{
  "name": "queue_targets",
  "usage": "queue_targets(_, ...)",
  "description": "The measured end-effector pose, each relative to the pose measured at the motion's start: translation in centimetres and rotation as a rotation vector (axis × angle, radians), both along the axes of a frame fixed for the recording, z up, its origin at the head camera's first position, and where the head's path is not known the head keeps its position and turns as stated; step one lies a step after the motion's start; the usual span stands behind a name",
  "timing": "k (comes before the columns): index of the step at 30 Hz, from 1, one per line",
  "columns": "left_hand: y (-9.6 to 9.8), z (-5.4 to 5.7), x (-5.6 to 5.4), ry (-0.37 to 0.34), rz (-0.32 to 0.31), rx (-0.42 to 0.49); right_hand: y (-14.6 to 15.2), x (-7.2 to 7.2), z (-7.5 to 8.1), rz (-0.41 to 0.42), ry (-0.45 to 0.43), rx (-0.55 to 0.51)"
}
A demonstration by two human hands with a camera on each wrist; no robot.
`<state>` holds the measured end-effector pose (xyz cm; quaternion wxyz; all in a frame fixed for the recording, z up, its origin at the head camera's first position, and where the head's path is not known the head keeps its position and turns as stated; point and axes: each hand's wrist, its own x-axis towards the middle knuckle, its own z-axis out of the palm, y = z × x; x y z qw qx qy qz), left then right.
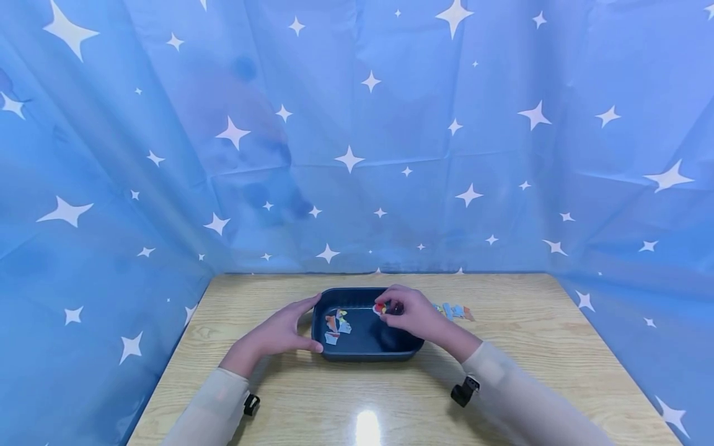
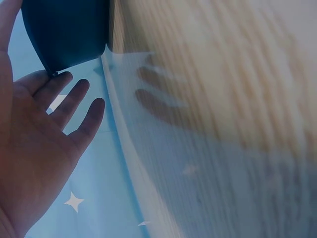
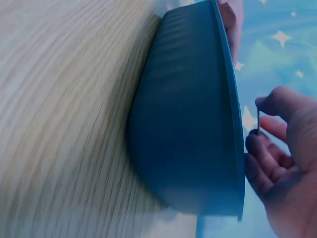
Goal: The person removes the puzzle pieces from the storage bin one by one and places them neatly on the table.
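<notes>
A dark rectangular tray (image 1: 368, 357) stands on the table. At its left end is my left hand (image 1: 281, 328), thumb and fingers spread, fingertips touching the rim; in the left wrist view the hand (image 2: 44, 129) has its fingers extended beside the dark tray wall (image 2: 69, 29). Over the tray's right part, my right hand (image 1: 411, 313) pinches a thin, flat red, white and yellow puzzle piece (image 1: 380, 307) between thumb and fingertips. The right wrist view shows that piece (image 3: 258, 119) edge-on, above the rim. Several colourful puzzle pieces (image 1: 331, 338) lie in the tray's left part.
More flat pieces (image 1: 457, 311) lie on the table just right of the tray, partly hidden by the right hand. The wooden table (image 1: 301, 402) meets a blue star-patterned curtain (image 1: 379, 204) behind and at both sides.
</notes>
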<state>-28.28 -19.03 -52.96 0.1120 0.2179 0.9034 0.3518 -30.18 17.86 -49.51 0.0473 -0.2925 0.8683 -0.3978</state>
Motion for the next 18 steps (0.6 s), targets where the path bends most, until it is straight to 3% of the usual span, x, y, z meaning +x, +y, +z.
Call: queue_targets(18,0.0,0.2,0.1,-0.003,0.003,-0.004,5.4,-0.1,0.2,-0.098,0.11,0.031)
